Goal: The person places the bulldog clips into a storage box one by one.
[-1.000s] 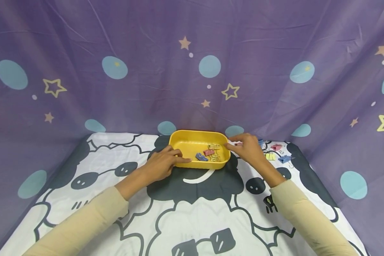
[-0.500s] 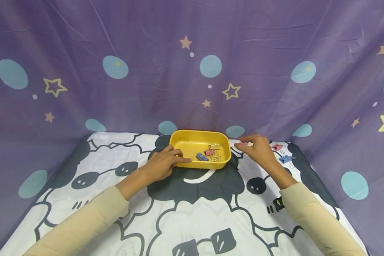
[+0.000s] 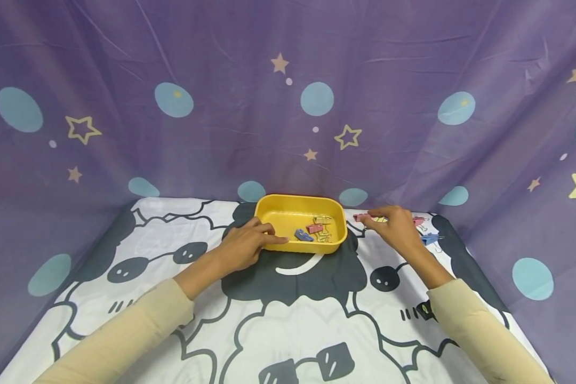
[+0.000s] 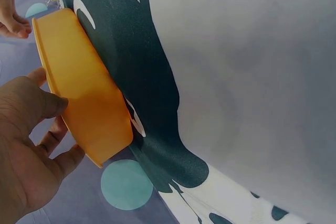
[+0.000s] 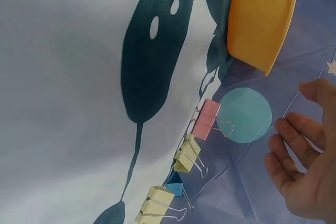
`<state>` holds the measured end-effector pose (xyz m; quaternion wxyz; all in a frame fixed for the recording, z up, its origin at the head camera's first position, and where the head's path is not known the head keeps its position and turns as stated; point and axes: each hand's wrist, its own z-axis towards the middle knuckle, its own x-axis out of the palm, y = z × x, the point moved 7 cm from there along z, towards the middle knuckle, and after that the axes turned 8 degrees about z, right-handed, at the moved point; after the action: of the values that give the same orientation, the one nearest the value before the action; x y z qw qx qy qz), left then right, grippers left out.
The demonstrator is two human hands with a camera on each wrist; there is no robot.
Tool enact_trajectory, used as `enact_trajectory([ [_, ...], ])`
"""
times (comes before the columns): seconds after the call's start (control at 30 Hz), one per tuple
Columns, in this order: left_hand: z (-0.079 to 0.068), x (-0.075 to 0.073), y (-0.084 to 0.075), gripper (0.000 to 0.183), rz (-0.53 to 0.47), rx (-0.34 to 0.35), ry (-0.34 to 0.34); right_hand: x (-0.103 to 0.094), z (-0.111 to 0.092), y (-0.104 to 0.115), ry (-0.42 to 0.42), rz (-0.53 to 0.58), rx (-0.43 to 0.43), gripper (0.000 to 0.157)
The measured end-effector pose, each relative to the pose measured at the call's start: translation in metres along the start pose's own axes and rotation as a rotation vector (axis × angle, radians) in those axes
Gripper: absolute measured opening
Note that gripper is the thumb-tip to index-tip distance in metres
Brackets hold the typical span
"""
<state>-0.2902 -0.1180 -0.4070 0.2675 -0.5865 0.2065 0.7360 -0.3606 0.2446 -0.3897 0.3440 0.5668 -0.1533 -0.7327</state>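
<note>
My left hand (image 3: pixel 247 242) grips the left front rim of a yellow plastic tray (image 4: pixel 86 87), thumb on the outer wall. Inside the tray, toward its right end, lie a blue binder clip (image 3: pixel 303 234), a pink binder clip (image 3: pixel 314 228) and yellowish ones. My right hand (image 5: pixel 310 156) hovers apart from the loose clips, fingers loosely bent around nothing. Below it in the right wrist view are a pink binder clip (image 5: pixel 206 119), a yellow binder clip (image 5: pixel 186 155), a blue binder clip (image 5: pixel 175 183) and a larger yellow binder clip (image 5: pixel 155 205).
Farther right on the cloth lie another pink clip (image 3: pixel 418 220) and a blue clip (image 3: pixel 430 238), partly behind the right hand. A black-and-white printed cloth (image 3: pixel 297 320) covers the table. A purple curtain (image 3: pixel 221 106) hangs directly behind the tray.
From the tray's right end, my right hand has moved right, over the loose clips, uncovering the pink one nearest the tray. The left hand and tray have stayed in place.
</note>
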Motion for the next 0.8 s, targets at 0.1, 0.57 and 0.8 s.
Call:
enact_trajectory([
  [0.1,0.0,0.0,0.0,0.065,0.0,-0.001,-0.001,-0.002,-0.002,-0.002,-0.007,-0.012,0.007,0.046],
  [0.57,0.0,-0.001,-0.001,0.064,0.008,-0.006,0.004,-0.015,-0.013,-0.009,-0.045,-0.025,0.008,0.037],
  [0.8,0.001,-0.001,0.0,0.063,0.006,-0.011,0.009,-0.017,-0.019,-0.015,-0.034,-0.035,0.038,0.041],
])
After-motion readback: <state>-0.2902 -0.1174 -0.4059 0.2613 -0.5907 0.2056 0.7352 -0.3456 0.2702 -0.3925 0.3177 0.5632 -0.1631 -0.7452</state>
